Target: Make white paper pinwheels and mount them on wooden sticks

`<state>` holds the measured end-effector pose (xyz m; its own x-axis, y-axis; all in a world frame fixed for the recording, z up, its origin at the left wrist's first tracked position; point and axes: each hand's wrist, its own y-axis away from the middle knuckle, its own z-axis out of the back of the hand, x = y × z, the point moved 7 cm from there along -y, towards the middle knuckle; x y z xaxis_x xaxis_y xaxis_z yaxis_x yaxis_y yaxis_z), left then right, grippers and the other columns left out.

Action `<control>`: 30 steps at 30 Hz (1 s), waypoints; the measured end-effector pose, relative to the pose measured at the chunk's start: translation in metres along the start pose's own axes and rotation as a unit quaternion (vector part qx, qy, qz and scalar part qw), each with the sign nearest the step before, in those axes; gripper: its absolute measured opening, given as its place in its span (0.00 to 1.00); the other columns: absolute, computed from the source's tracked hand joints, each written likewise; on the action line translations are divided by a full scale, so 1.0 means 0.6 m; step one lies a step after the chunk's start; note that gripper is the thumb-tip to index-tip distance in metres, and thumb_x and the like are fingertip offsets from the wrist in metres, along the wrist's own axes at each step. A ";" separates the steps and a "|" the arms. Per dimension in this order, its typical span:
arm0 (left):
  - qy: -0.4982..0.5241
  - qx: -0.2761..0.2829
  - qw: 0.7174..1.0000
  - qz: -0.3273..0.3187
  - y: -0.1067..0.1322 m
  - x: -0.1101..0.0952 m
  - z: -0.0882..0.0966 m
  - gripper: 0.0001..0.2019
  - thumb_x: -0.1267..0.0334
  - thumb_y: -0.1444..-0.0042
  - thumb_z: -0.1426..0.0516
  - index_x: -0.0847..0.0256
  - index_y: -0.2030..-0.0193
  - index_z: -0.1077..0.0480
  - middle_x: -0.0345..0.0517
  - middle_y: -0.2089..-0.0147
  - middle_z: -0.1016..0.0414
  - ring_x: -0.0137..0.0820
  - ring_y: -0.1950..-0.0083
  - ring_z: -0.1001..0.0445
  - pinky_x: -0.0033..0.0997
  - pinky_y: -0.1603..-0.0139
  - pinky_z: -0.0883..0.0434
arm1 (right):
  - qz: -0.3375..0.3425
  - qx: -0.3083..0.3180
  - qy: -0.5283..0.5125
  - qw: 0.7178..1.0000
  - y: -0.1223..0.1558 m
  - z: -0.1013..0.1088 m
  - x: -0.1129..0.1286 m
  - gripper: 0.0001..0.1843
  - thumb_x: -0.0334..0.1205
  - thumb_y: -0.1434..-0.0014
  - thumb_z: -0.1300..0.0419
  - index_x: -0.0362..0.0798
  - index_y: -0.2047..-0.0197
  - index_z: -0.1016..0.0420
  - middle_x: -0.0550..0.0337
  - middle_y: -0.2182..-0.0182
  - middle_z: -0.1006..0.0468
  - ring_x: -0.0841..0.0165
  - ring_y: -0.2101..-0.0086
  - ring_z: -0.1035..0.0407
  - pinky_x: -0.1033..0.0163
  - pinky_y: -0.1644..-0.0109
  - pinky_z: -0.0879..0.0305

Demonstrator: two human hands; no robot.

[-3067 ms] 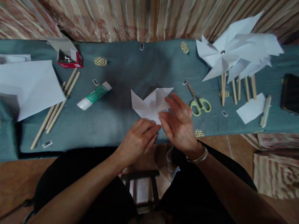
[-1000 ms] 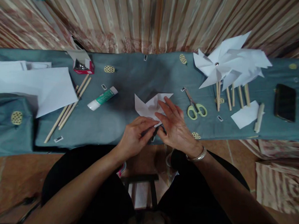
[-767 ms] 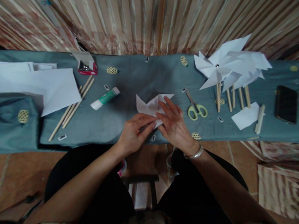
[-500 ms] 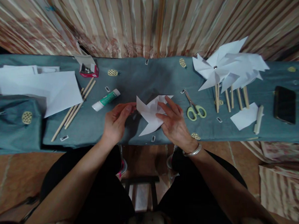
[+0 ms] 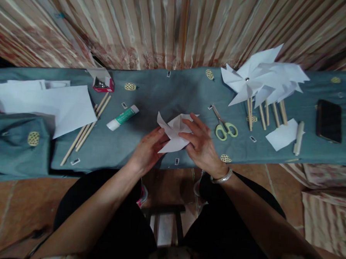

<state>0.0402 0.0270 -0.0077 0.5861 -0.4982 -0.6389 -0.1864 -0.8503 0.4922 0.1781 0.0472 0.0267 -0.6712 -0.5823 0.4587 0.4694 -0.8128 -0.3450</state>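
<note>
A white paper pinwheel [image 5: 175, 132] with pointed blades is between my hands, above the front middle of the table. My left hand [image 5: 149, 147] grips its lower left side, thumb on top and the other fingers partly hidden beneath the paper. On the other side my right hand [image 5: 198, 142] holds the pinwheel's right blades, its fingers bent over the centre. A glue stick [image 5: 123, 117] with a green label lies left of my hands. Scissors [image 5: 225, 128] with light green handles lie to the right.
White paper sheets [image 5: 44, 99] and wooden sticks [image 5: 87, 127] lie on the left, by a small red box [image 5: 103, 83] of metal pieces. Finished pinwheels [image 5: 262, 76] on sticks are stacked at the right. Beyond them lie a paper piece [image 5: 281, 135], a white pen [image 5: 299, 138] and a phone [image 5: 329, 121].
My left hand has moved right and down, from the pinwheel's left tip to its lower left blade. My right hand stays on the right side of the paper.
</note>
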 end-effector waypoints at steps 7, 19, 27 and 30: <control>-0.003 -0.014 1.000 -0.001 -0.012 0.006 -0.003 0.21 0.59 0.51 0.34 0.66 0.51 0.26 0.53 0.54 0.18 0.43 0.52 0.20 0.38 0.51 0.25 | 0.058 0.000 0.052 0.997 0.007 0.011 0.028 0.16 0.28 0.40 0.47 0.48 0.51 0.26 0.49 0.37 0.34 0.56 0.32 0.52 0.43 0.35 0.43; -0.137 -0.052 0.982 -0.122 -0.018 -0.018 -0.006 0.19 0.63 0.62 0.29 0.64 0.62 0.24 0.46 0.63 0.17 0.37 0.63 0.20 0.36 0.60 0.25 | 0.056 0.037 0.016 0.998 0.020 0.023 0.045 0.36 0.60 0.42 0.41 0.52 0.35 0.40 0.45 0.30 0.48 0.48 0.30 0.60 0.35 0.35 0.48; -0.145 -0.061 0.979 -0.127 -0.018 -0.018 -0.013 0.18 0.63 0.63 0.28 0.62 0.62 0.21 0.48 0.60 0.17 0.44 0.56 0.20 0.43 0.53 0.24 | 0.057 0.015 -0.034 0.998 0.020 0.045 0.043 0.32 0.60 0.39 0.44 0.54 0.36 0.38 0.50 0.29 0.51 0.48 0.30 0.62 0.34 0.34 0.51; -0.144 -0.063 0.980 -0.123 -0.019 -0.016 -0.013 0.17 0.63 0.63 0.28 0.63 0.64 0.21 0.48 0.61 0.17 0.43 0.57 0.20 0.42 0.54 0.24 | 0.060 0.005 -0.053 0.997 0.021 0.052 0.040 0.29 0.58 0.37 0.45 0.55 0.38 0.36 0.53 0.29 0.52 0.49 0.30 0.63 0.36 0.33 0.52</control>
<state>0.0426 0.0427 -0.0024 0.3504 -0.3230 -0.8791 0.0427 -0.9321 0.3595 0.1858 0.0228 0.0588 -0.5455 -0.6740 0.4981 0.5493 -0.7365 -0.3949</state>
